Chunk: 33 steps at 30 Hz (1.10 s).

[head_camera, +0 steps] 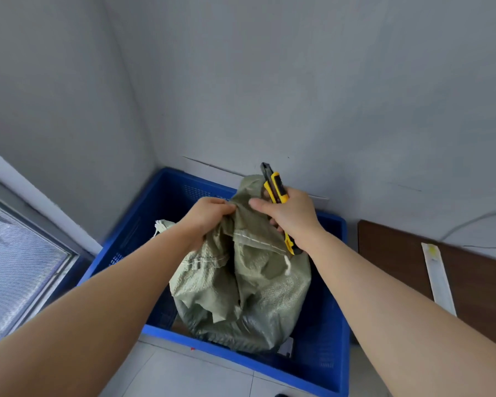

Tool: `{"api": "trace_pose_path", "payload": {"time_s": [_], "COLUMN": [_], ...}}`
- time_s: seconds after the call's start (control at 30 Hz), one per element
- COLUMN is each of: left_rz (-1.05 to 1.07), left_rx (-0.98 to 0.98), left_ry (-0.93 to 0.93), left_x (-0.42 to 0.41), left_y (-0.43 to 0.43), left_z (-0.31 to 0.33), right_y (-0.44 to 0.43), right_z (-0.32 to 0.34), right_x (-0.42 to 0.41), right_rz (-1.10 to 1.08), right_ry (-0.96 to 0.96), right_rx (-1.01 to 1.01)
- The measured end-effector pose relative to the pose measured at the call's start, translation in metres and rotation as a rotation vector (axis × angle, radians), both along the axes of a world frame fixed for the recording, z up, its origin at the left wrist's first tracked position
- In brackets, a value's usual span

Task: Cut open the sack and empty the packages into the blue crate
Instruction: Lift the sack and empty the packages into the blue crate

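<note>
1. Crate (324,325) sits on the floor in a wall corner.
2. Sack (249,296) stands upright inside the crate.
3. Left hand (209,219): grip bunched on the sack's top.
4. Right hand (289,216): grip clamped round the knife (277,187), whose blade end points up and away.

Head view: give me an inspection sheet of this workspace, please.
Surface: pale tiled floor.
Job's things: green sack stands in blue crate; packages not clearly seen.
Clutter: white strip on brown board, right.
Hands: left hand grips sack top; right hand holds yellow utility knife, fingers pinching sack.
Cables: thin white cable along right wall.
Surroundings: grey walls, window at left.
</note>
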State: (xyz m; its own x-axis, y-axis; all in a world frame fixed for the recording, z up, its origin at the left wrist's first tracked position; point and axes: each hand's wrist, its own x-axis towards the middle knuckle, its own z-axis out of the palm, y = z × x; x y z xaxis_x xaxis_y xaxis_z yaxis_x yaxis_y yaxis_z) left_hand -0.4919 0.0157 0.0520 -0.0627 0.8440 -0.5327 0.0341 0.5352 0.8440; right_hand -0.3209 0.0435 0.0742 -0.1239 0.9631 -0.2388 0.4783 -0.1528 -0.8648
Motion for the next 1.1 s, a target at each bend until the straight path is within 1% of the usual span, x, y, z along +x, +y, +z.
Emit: {"api": "trace_pose_path", "payload": {"time_s": [0.1, 0.17, 0.2, 0.27, 0.3, 0.33, 0.37, 0.43, 0.47, 0.53, 0.6, 0.67, 0.73, 0.77, 0.8, 0.83, 0.87, 0.93, 0.97, 1.0, 1.1], "left_rz": [0.113, 0.151, 0.157, 0.136, 0.107, 0.067, 0.028, -0.018, -0.013, 0.026, 0.063, 0.085, 0.085, 0.078, 0.059, 0.013, -0.072, -0.362, -0.483, -0.555, -0.612], "left_rx": [-0.031, -0.028, -0.023, -0.006, 0.012, 0.037, 0.059, 0.072, 0.072, 0.083, 0.097, 0.120, 0.144, 0.159, 0.173, 0.190, 0.203, 0.181, 0.174, 0.177, 0.173], "left_ry": [-0.019, -0.014, -0.017, -0.031, -0.025, -0.002, 0.028, 0.094, 0.103, 0.016, -0.143, -0.279, -0.338, -0.325, -0.279, -0.171, 0.037, 0.627, 0.860, 0.994, 1.142], "left_x": [-0.013, -0.018, -0.019, -0.020, -0.021, -0.022, -0.025, -0.031, -0.033, -0.035, -0.031, -0.027, -0.028, -0.029, -0.031, -0.034, -0.038, -0.046, -0.050, -0.054, -0.063], "left_y": [0.007, 0.010, 0.012, 0.011, 0.009, 0.008, 0.004, -0.001, -0.004, -0.008, -0.010, -0.010, -0.011, -0.012, -0.013, -0.015, -0.018, -0.023, -0.026, -0.029, -0.032], "left_z": [0.004, 0.006, 0.006, 0.007, 0.006, 0.006, 0.005, 0.002, 0.000, -0.003, -0.003, 0.000, 0.001, 0.000, -0.001, -0.004, -0.007, -0.014, -0.019, -0.022, -0.037], "right_y": [-0.006, -0.010, -0.010, -0.011, -0.011, -0.011, -0.009, -0.006, -0.004, -0.005, -0.009, -0.013, -0.013, -0.013, -0.012, -0.012, -0.012, -0.011, -0.011, -0.009, -0.007], "right_z": [-0.003, -0.006, -0.009, -0.014, -0.014, -0.013, -0.012, -0.005, -0.002, 0.002, 0.002, 0.001, 0.001, 0.002, 0.003, 0.003, 0.003, 0.001, -0.001, -0.003, -0.003], "right_x": [0.003, -0.001, -0.003, -0.010, -0.014, -0.017, -0.018, -0.020, -0.021, -0.024, -0.030, -0.035, -0.035, -0.033, -0.031, -0.029, -0.026, -0.022, -0.021, -0.019, -0.014], "right_rz": [0.157, 0.285, 0.334, 0.382, 0.372, 0.332, 0.263, 0.115, 0.098, 0.170, 0.241, 0.234, 0.199, 0.179, 0.161, 0.143, 0.128, 0.090, 0.068, 0.043, -0.019], "right_ry": [-0.102, -0.133, -0.181, -0.325, -0.354, -0.321, -0.231, -0.022, 0.041, 0.054, 0.047, 0.051, 0.021, 0.006, 0.005, 0.010, 0.015, 0.017, 0.013, 0.006, 0.042], "right_rx": [-0.026, -0.068, -0.062, 0.044, 0.106, 0.130, 0.114, 0.025, -0.019, -0.087, -0.165, -0.232, -0.226, -0.215, -0.204, -0.201, -0.207, -0.216, -0.210, -0.200, -0.202]}}
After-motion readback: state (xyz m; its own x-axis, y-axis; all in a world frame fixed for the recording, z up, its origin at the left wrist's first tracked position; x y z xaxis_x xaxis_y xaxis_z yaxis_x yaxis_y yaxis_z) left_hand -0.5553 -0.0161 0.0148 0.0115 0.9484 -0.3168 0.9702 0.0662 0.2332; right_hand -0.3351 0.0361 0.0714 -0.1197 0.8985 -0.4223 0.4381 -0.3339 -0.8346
